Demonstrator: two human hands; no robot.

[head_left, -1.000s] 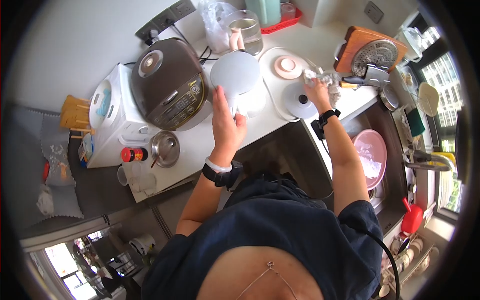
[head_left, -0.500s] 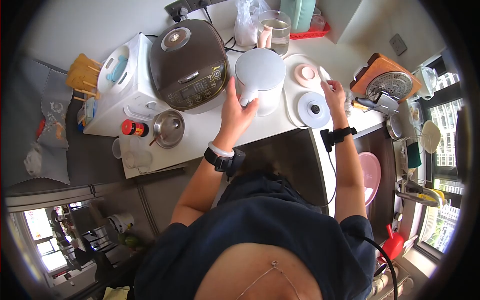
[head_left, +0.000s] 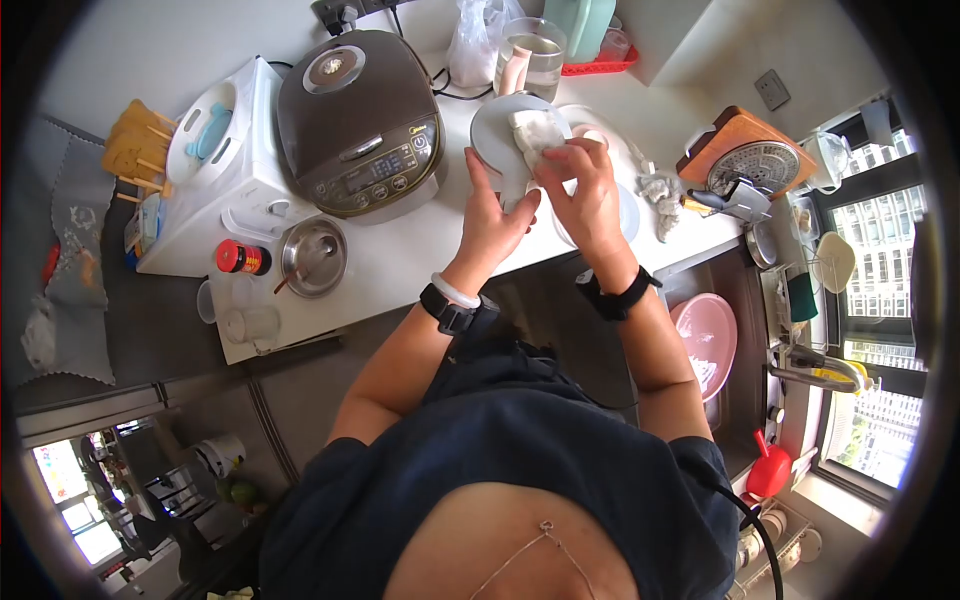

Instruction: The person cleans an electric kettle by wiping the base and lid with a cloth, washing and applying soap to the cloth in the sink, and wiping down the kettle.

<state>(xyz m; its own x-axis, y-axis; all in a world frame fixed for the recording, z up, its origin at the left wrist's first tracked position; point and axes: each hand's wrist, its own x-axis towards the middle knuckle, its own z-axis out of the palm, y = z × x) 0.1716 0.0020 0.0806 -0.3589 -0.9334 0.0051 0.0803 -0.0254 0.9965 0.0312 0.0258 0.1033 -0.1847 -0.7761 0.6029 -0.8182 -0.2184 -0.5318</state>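
A pale grey-white pot [head_left: 490,125] stands on the white counter, its handle between the thumb and fingers of my left hand [head_left: 492,222]. My right hand [head_left: 588,200] pinches a white cloth [head_left: 536,128] that lies against the pot's round top. Behind my right hand, a pale round lid [head_left: 628,212] and a pink round piece [head_left: 592,134] are partly hidden.
The brown rice cooker [head_left: 360,120] is left of the pot, and a glass jug [head_left: 532,60] is behind it. A crumpled grey-white cloth [head_left: 662,196], cutting board [head_left: 730,135] and pink basin [head_left: 706,335] are to the right. A metal bowl [head_left: 314,257] sits front left.
My right hand has moved left from beside the pink piece to the pot's top, bringing the white cloth along. My left hand stays at the pot's handle. The whole view has shifted slightly.
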